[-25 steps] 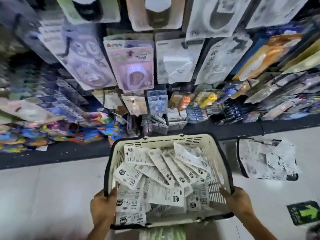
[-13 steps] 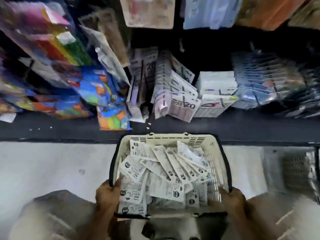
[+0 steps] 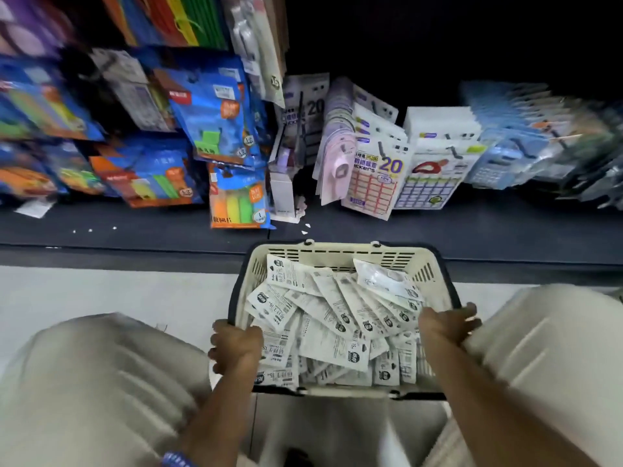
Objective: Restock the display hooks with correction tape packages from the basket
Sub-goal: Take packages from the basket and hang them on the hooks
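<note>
Correction tape packages lie heaped loose in the basket between my knees: light, flat, likely slick; best pinched by the top edge. My left hand and right hand each curl over a side rim. Stocked hooks hang just ahead.

both forearms reach forward and down between two bent knees. the left hand curls its fingers over the near left rim of the basket; the right hand grips the right rim, fingers hooked over the outer edge.
</note>
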`<state>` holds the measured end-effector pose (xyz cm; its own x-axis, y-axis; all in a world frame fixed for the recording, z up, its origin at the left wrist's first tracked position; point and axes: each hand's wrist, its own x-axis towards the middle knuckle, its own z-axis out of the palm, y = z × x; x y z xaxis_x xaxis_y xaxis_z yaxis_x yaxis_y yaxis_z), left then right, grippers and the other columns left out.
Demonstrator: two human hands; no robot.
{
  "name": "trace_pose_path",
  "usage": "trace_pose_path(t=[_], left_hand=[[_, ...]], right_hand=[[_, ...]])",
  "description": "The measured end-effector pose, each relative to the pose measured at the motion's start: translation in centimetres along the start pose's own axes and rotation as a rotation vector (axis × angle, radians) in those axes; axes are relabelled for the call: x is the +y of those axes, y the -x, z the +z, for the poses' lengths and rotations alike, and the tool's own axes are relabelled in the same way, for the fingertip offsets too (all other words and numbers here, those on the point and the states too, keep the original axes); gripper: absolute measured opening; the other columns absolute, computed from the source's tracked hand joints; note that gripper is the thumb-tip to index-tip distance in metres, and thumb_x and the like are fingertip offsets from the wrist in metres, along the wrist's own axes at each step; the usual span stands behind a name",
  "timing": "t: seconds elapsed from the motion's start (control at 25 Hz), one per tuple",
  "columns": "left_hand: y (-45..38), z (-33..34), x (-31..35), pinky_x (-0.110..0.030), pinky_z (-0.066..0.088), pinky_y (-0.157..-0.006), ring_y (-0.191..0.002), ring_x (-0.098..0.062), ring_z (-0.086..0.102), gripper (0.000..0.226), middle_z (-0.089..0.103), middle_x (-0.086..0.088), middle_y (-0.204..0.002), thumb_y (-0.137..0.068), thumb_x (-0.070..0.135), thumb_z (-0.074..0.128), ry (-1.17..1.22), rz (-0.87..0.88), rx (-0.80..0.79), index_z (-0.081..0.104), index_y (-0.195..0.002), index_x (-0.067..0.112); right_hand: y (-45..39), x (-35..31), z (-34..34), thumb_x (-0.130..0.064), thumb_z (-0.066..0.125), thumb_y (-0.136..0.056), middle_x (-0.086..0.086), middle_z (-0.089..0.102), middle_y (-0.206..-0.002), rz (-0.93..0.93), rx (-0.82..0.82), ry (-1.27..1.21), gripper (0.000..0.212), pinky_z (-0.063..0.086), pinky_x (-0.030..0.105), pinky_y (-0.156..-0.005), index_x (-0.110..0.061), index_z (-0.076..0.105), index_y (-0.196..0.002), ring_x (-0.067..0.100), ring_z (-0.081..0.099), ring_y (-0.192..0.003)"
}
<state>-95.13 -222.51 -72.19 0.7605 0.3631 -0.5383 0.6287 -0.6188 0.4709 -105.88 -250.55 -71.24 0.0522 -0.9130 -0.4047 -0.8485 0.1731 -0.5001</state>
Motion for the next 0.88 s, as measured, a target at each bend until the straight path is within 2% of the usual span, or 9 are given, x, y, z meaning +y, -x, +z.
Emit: trace_pose_path(t=[0.08,0.12,0.24,0.32,0.4,0.56,0.68,0.8,0.88], left_hand=[[2.3,-0.4,0.9,-0.053,0.039,-0.103,-0.128,-0.044,0.043,0.062,0.043,-0.021,-0.142,-0.091,0.015,0.062,0.005,0.084,-0.003,0.033,-0.146,0.01],[3.4,-0.6,1.4,-0.052,0.039,-0.103,-0.13,-0.042,0.042,0.068,0.041,-0.019,-0.145,-0.09,0.014,0.063,-0.013,0.165,0.006,0.031,-0.149,0.013],[5.8,-1.5,2.4,-0.049,0.042,-0.105,-0.133,-0.038,0.043,0.069,0.043,-0.012,-0.15,-0.087,0.006,0.064,-0.126,0.477,0.016,0.038,-0.149,0.02],[6.4,-1.7,2.3,-0.048,0.041,-0.11,-0.137,-0.035,0.041,0.071,0.041,-0.008,-0.154,-0.086,0.0,0.059,-0.191,0.621,-0.037,0.04,-0.151,0.022],[6.8,-1.4,1.4,-0.046,0.041,-0.111,-0.136,-0.032,0.042,0.071,0.043,-0.007,-0.153,-0.086,-0.002,0.055,-0.202,0.698,-0.082,0.041,-0.152,0.021],[7.3,0.5,1.1,-0.04,0.042,-0.109,-0.134,-0.027,0.042,0.07,0.043,-0.006,-0.152,-0.09,0.003,0.056,-0.28,0.803,-0.163,0.034,-0.155,0.02],[6.7,3.2,3.0,-0.04,0.041,-0.11,-0.135,-0.025,0.042,0.068,0.044,-0.005,-0.151,-0.092,0.007,0.06,-0.243,0.827,-0.265,0.035,-0.154,0.021],[6.3,5.9,4.1,-0.039,0.043,-0.105,-0.132,-0.025,0.044,0.061,0.049,-0.004,-0.145,-0.093,0.009,0.061,-0.085,0.703,-0.307,0.041,-0.149,0.022],[5.7,7.5,4.3,-0.041,0.042,-0.111,-0.132,-0.025,0.045,0.059,0.052,-0.004,-0.143,-0.091,0.008,0.061,-0.04,0.683,-0.319,0.044,-0.146,0.022]], right_hand=[[1.8,-0.7,-0.3,-0.014,0.075,-0.083,0.021,0.026,-0.159,-0.336,0.059,0.186,0.084,0.04,0.056,-0.11,-0.012,0.028,-0.152,0.044,0.041,-0.135],[2.5,-0.8,-0.3,-0.016,0.076,-0.082,0.018,0.025,-0.161,-0.505,0.023,0.272,0.085,0.038,0.055,-0.112,-0.013,0.029,-0.153,0.042,0.039,-0.138],[4.3,-0.9,-1.3,-0.016,0.071,-0.084,0.011,0.03,-0.16,-0.694,-0.165,0.393,0.076,0.036,0.049,-0.114,-0.018,0.034,-0.151,0.035,0.037,-0.14],[4.3,-0.1,-2.2,-0.014,0.069,-0.086,0.007,0.044,-0.147,-0.72,-0.248,0.439,0.066,0.045,0.043,-0.103,-0.021,0.04,-0.146,0.029,0.049,-0.125],[4.2,0.4,-2.7,-0.016,0.067,-0.089,0.006,0.049,-0.138,-0.696,-0.293,0.497,0.059,0.05,0.042,-0.096,-0.022,0.042,-0.142,0.028,0.055,-0.116],[5.0,0.7,-1.7,-0.017,0.066,-0.088,0.007,0.042,-0.145,-0.729,-0.327,0.67,0.068,0.045,0.045,-0.104,-0.021,0.033,-0.147,0.031,0.048,-0.126],[4.6,1.2,0.6,-0.026,0.069,-0.091,0.008,0.012,-0.167,-0.749,-0.255,0.653,0.088,0.035,0.05,-0.117,-0.023,0.011,-0.159,0.034,0.034,-0.144],[2.8,1.9,3.8,-0.048,0.06,-0.096,0.012,-0.017,-0.167,-0.737,-0.181,0.79,0.103,0.014,0.055,-0.122,-0.023,-0.017,-0.158,0.038,0.011,-0.154],[1.0,2.2,6.2,-0.045,0.054,-0.099,0.016,-0.024,-0.164,-0.762,-0.143,0.892,0.105,0.004,0.056,-0.121,-0.019,-0.034,-0.151,0.041,0.0,-0.154]])
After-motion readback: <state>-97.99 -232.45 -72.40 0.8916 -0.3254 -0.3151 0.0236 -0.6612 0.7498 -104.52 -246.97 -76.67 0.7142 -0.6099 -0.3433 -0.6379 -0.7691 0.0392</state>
